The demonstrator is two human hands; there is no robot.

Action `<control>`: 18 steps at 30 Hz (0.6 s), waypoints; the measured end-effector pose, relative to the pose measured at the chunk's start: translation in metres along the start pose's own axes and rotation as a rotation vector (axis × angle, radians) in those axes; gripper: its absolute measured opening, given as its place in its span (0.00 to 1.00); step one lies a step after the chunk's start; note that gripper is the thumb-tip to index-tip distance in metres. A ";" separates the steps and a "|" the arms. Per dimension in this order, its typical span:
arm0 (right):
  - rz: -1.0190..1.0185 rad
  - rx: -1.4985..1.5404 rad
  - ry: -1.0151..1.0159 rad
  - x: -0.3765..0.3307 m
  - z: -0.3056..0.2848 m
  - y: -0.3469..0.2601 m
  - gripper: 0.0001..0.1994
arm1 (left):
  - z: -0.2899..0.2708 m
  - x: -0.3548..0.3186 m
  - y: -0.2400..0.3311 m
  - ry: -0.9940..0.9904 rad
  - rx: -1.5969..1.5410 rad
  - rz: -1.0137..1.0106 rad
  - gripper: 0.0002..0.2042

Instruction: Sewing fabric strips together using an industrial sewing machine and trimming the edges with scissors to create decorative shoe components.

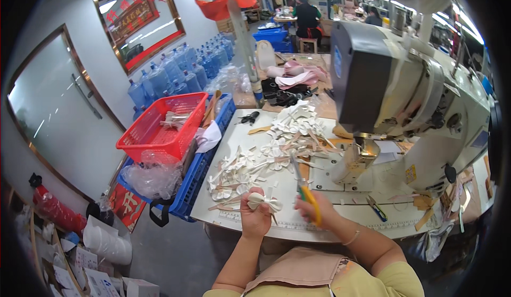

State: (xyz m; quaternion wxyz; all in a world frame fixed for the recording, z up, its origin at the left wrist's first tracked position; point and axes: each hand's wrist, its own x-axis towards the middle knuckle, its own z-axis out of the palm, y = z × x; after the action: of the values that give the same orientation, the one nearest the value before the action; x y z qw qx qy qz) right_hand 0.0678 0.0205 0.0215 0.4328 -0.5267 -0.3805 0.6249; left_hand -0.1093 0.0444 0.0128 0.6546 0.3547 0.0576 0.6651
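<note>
My left hand (pixel 255 220) is closed on a white bow (pixel 264 202), held up over the front edge of the white table. A thin strip hangs below the bow. To its right, my right hand (pixel 321 212) grips a pair of scissors (pixel 310 202) with yellow and green handles. The blades point away from me and stay apart from the bow. Beyond both hands lies a loose heap of white bows and strips (pixel 266 156) with some tan pieces among them.
A sewing machine (pixel 404 95) stands at the right. Small thread snips (pixel 377 210) lie near the front edge, by a ruler strip (pixel 396 226). At the left, a red basket (pixel 159 132) sits on a blue crate (pixel 186 204). Black clippers (pixel 248 118) rest farther back.
</note>
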 end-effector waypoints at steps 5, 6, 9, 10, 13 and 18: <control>-0.155 -0.312 -0.271 -0.036 -0.055 -0.013 0.16 | -0.006 -0.001 0.010 -0.015 0.003 -0.062 0.12; -0.268 -0.518 -0.260 -0.039 -0.055 -0.016 0.18 | -0.006 -0.002 0.010 -0.008 0.002 -0.060 0.12; -0.394 -0.609 -0.242 -0.044 -0.052 -0.018 0.23 | -0.008 -0.002 0.003 -0.010 0.007 -0.052 0.13; -0.498 -0.663 -0.241 -0.043 -0.052 -0.019 0.25 | -0.009 -0.002 0.001 0.018 0.024 -0.054 0.13; -0.474 -0.718 -0.249 -0.048 -0.047 -0.030 0.27 | -0.008 -0.005 0.000 0.061 0.027 -0.076 0.12; -0.499 -0.771 -0.218 -0.050 -0.046 -0.038 0.27 | -0.010 -0.006 0.004 0.037 0.067 -0.085 0.11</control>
State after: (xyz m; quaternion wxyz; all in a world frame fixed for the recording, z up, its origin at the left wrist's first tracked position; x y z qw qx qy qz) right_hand 0.1217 -0.0128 0.0659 0.3000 -0.4728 -0.7429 0.3667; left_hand -0.1182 0.0424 0.0053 0.6688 0.3612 0.1073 0.6409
